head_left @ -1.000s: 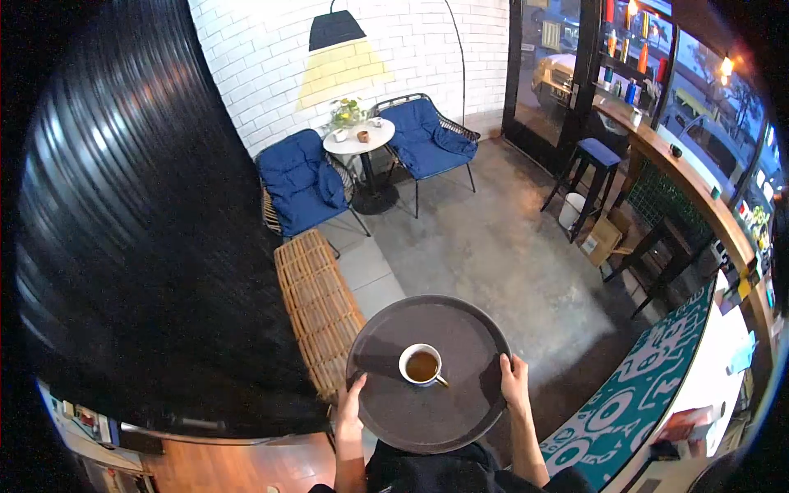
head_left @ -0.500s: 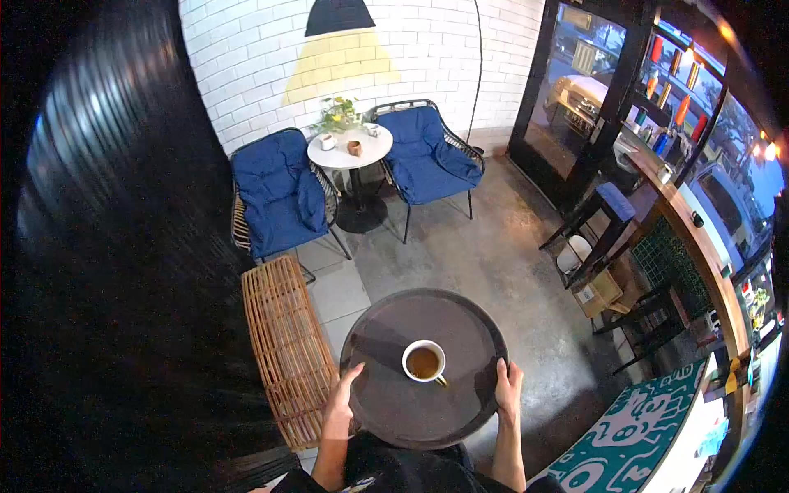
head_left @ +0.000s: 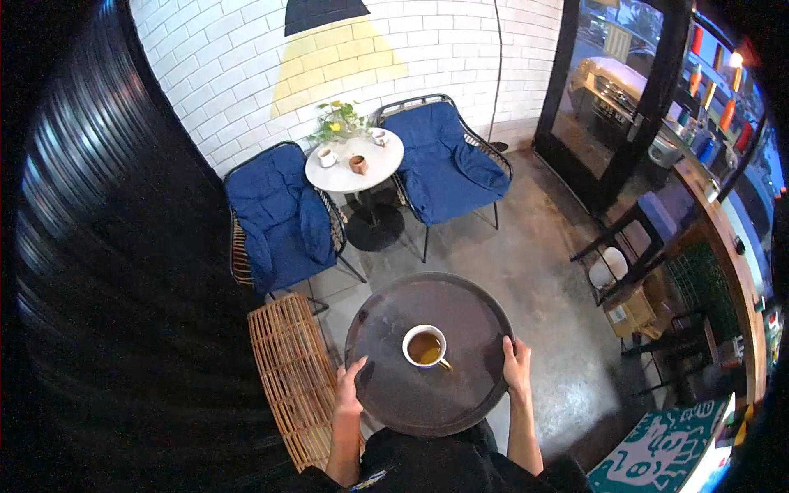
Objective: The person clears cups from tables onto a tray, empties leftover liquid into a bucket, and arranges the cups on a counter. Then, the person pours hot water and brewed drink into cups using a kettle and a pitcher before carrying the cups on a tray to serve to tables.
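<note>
A round dark brown serving tray [head_left: 427, 308] is held level in front of my body. My left hand [head_left: 350, 388] grips its left rim, thumb on top and fingers underneath, mostly hidden. On the opposite rim my right hand [head_left: 516, 366] is closed the same way. Near the tray's middle stands a white cup [head_left: 425, 346] of brown liquid, its handle pointing to the lower right. Neither hand touches the cup.
Ahead, a round white table [head_left: 374, 170] bears cups and a plant [head_left: 339, 121], between two blue-cushioned chairs [head_left: 275, 205]. A rattan bench [head_left: 294, 370] is at left. Stools [head_left: 633, 230], a cardboard box [head_left: 631, 314] and a wooden counter [head_left: 723, 246] line the right, past a glass door [head_left: 604, 90].
I have moved forward with the tray; the table and chairs appear nearer. The cup remains near the tray's middle, and both hands keep their hold on the rim.
</note>
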`<state>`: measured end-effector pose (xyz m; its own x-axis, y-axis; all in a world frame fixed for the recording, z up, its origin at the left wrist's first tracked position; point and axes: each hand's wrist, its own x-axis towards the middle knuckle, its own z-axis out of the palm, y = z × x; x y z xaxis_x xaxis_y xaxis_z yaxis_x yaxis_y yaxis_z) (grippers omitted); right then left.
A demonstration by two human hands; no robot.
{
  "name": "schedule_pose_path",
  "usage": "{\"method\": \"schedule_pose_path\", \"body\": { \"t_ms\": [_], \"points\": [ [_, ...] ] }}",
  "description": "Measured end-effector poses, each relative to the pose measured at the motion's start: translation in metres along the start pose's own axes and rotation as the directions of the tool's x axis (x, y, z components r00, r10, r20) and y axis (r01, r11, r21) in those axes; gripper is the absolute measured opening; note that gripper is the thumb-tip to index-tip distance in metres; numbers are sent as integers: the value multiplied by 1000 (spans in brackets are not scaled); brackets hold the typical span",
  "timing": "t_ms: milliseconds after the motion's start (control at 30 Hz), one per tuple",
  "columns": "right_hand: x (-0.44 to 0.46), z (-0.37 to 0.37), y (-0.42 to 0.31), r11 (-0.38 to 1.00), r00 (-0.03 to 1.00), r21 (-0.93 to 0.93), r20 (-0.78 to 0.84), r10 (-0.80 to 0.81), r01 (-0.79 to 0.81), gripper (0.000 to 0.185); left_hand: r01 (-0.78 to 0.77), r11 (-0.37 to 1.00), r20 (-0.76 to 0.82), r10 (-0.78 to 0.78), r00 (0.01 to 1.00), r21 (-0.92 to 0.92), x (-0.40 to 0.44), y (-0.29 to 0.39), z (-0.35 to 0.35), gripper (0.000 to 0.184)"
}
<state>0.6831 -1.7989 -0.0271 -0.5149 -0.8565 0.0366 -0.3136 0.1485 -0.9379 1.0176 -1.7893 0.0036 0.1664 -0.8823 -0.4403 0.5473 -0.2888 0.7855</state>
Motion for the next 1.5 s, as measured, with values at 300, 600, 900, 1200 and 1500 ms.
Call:
{"method": "schedule_pose_path", "body": {
  "t_ms": [300, 600, 900, 1200, 1500],
  "points": [
    [176, 66, -97, 998, 948, 55, 317, -26, 9, 39, 55, 933, 54, -39, 998, -355, 122, 25, 60, 23],
    [303, 176, -102, 970, 896, 238, 438, -68, -43, 36, 96, 835, 71, -68, 995, -542, 214, 69, 111, 42],
    [403, 297, -145, 950, 893, 293, 449, -37, -108, 36, 69, 935, -76, -102, 992, -349, 349, 149, 128, 51],
    [476, 394, -182, 920, 802, 281, 595, 56, -273, 42, -22, 948, -195, -43, 980, -316, 447, 192, 134, 49],
    [549, 484, -187, 595, 565, 410, 820, 91, -691, 76, -92, 885, -240, -23, 971, -457, 528, 202, 122, 49]
  ]
}}
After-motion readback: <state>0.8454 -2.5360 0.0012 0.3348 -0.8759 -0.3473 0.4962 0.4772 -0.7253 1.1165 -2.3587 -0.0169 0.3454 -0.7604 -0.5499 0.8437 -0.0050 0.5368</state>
